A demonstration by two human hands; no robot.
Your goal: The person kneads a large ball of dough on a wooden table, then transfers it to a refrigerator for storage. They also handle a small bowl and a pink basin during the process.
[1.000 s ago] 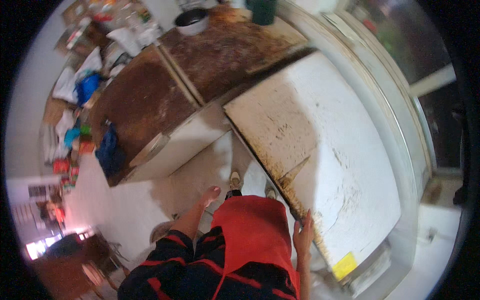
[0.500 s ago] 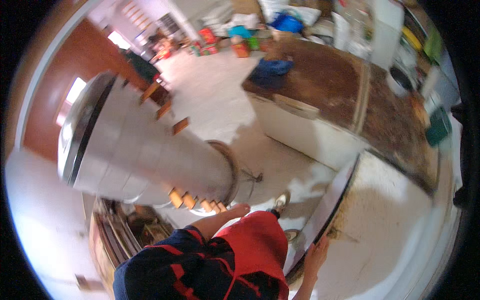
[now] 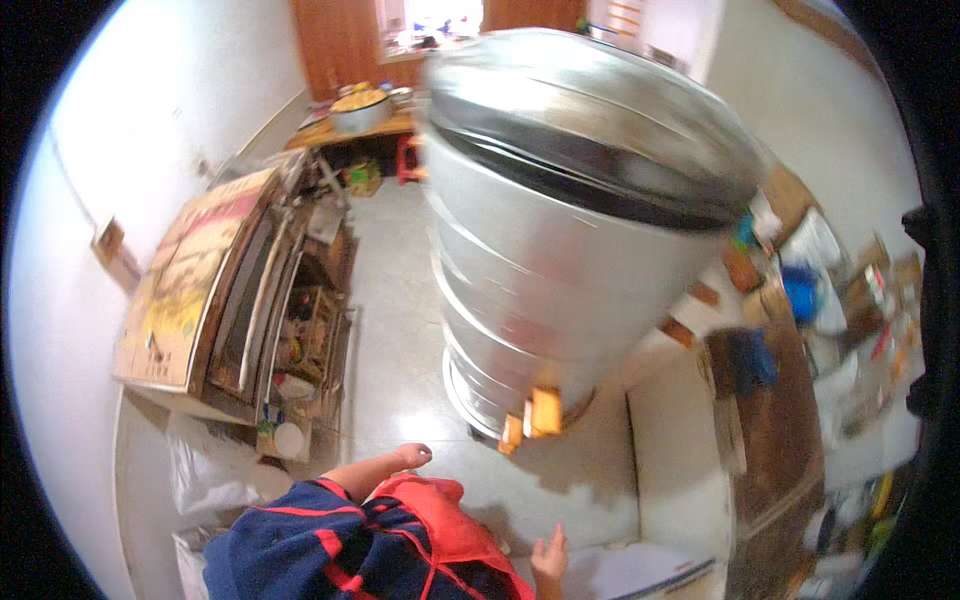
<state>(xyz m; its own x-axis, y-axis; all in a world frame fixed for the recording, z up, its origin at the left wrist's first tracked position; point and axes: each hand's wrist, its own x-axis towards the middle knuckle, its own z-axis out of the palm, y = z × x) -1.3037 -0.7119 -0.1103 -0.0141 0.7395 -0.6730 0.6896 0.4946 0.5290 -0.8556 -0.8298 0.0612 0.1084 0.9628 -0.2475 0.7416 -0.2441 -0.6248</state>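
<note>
My left hand (image 3: 415,456) is held out in front of me with its fingers curled in, and nothing shows in it. Beyond it stands a tall silvery metal cylinder with a domed lid (image 3: 590,120), large and ribbed, on a round base. Orange-yellow wooden blocks (image 3: 542,412) stick out from the cylinder's lower side. Low at the right, my right hand (image 3: 550,556) is raised with its fingers apart, holding nothing. It is nearest to a white flat-topped surface (image 3: 630,566) with a dark edge, apart from it as far as I can tell.
At left stands a worn wooden cabinet topped with flattened cardboard (image 3: 190,280), with cluttered shelves. White plastic bags (image 3: 205,470) sit beside it. A large pot of yellow food (image 3: 360,108) rests on a far table. A brown-topped counter (image 3: 775,440) runs along the right, with piled goods beyond.
My view has swung left, bringing the cabinet and far table into sight. My right hand has come off the white surface's edge. The fingers of my left hand look more curled.
</note>
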